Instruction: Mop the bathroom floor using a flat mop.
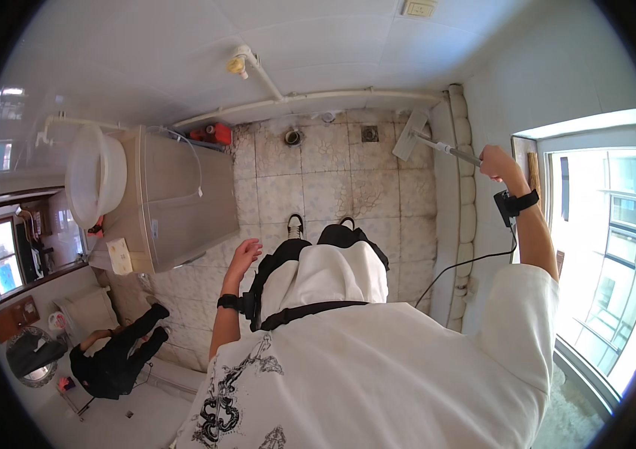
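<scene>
My right hand is closed around the grey pole of a flat mop, out to the right at the window side. The mop's pale rectangular head rests on the stained tile floor, close to the ledge along the right wall. My left hand hangs beside my left thigh, fingers loosely bent and nothing in them. Both wrists wear black straps with small devices. My shoes stand on the tiles below me.
A floor drain and an open pipe stub lie near the far wall. To the left stands a beige appliance carrying a white basin; a red container sits behind it. Another person in black is at lower left.
</scene>
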The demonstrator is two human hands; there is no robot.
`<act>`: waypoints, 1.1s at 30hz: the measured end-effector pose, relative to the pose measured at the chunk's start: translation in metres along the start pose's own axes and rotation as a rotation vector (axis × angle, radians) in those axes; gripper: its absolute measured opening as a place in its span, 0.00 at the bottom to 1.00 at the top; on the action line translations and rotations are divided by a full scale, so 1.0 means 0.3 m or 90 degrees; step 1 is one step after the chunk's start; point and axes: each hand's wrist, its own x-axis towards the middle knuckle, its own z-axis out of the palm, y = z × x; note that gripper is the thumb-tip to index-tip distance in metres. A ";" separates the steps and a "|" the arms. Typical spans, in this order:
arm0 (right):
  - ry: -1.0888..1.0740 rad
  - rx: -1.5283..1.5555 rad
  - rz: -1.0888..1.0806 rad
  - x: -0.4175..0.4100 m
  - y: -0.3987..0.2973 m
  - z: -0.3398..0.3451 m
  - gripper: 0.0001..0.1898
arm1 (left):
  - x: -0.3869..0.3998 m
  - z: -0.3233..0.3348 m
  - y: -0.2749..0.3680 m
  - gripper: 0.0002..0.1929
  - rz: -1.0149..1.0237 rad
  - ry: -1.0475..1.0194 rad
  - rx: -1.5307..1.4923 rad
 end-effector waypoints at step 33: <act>-0.442 1.016 0.282 -0.396 -0.158 0.267 0.11 | 0.118 -0.138 -0.117 0.15 -0.008 -0.051 -0.023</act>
